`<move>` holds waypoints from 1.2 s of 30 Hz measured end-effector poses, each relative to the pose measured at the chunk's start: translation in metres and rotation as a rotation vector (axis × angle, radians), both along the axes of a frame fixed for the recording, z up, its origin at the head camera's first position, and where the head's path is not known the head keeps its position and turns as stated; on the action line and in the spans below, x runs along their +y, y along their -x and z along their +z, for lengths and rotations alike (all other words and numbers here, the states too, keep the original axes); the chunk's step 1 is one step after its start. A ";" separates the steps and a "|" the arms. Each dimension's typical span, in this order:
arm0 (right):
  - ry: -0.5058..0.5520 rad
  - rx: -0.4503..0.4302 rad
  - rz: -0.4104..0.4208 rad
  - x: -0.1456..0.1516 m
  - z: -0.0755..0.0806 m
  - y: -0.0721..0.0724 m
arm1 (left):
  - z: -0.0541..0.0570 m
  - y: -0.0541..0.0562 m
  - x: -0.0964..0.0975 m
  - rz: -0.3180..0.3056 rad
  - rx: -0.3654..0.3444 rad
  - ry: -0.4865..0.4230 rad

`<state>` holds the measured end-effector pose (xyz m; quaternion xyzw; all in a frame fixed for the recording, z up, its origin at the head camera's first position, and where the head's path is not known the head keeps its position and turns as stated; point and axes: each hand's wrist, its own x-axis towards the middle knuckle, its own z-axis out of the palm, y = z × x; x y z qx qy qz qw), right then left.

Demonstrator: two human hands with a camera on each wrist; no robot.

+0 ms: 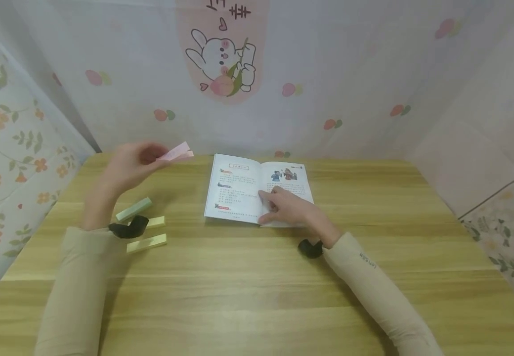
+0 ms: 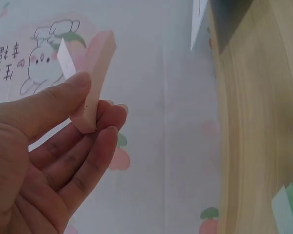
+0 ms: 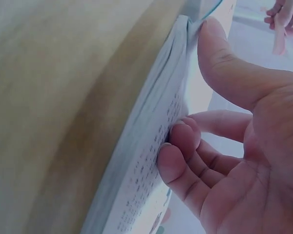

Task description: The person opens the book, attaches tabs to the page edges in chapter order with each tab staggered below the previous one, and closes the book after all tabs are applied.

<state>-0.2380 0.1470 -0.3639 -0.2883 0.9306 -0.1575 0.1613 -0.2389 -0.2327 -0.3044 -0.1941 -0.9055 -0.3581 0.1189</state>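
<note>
My left hand point(image 1: 125, 168) is raised above the table's left side and pinches a pink sticky note pad point(image 2: 98, 61) between thumb and fingers. One sheet of the pad stands apart from the rest, so the two form a V. A small booklet point(image 1: 234, 190) lies open near the back of the table, printed text on the left page and a coloured picture on the right. On its right page rests my right hand point(image 1: 290, 205), thumb and index finger spread by the inner fold. In the right wrist view, the other fingertips point(image 3: 171, 163) touch the printed page, loosely bent.
Left of the booklet lie a green sticky note pad point(image 1: 133, 209) and two yellow pads, a nearer one point(image 1: 147, 243) and a farther one point(image 1: 156, 222) partly hidden by the black wrist strap point(image 1: 130, 227). A printed curtain point(image 1: 341, 74) hangs behind the wooden table point(image 1: 239, 296).
</note>
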 end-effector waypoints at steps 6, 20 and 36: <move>0.052 0.052 0.024 0.001 0.004 0.002 | -0.004 0.001 0.018 -0.068 0.077 -0.058; 0.393 0.342 -0.033 0.002 0.026 0.000 | -0.010 -0.001 0.059 -0.200 0.258 -0.051; 0.725 0.418 0.026 -0.010 0.042 -0.020 | -0.010 -0.017 0.103 -0.405 0.414 -0.018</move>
